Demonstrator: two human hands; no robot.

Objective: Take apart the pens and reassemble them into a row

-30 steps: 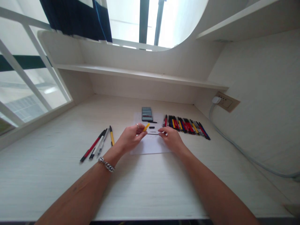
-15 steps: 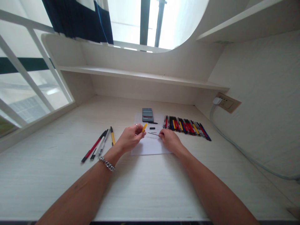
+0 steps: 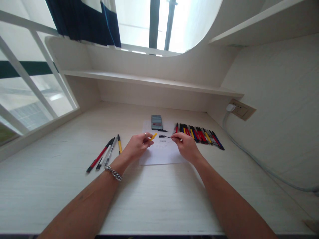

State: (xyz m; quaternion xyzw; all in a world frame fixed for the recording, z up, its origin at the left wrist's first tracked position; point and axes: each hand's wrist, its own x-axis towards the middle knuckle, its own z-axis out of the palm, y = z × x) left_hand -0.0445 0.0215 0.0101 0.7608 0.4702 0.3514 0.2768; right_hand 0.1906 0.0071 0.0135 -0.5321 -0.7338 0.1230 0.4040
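My left hand [image 3: 141,143] is closed on a yellow pen barrel [image 3: 153,136], whose end sticks out past the fingertips. Between its fingertips my right hand [image 3: 183,142] pinches a thin dark pen refill [image 3: 167,137] that points left. The refill's left end is close to a small black pen cap [image 3: 161,136] lying on the paper; whether they touch I cannot tell. Both hands are over a white sheet of paper [image 3: 159,158], and a small dark spring-like piece [image 3: 163,141] rests on it below the cap.
At the paper's far edge stands a grey box-like device [image 3: 157,122], with a black pen part [image 3: 162,130] before it. A row of pens [image 3: 199,134] lies to the right. Several loose pens [image 3: 101,154] lie left. A cable [image 3: 249,156] runs along the right wall.
My right hand has moved up and slightly right with the refill, bringing the refill's tip up beside the black cap. My left hand has stayed nearly in place with the yellow barrel.
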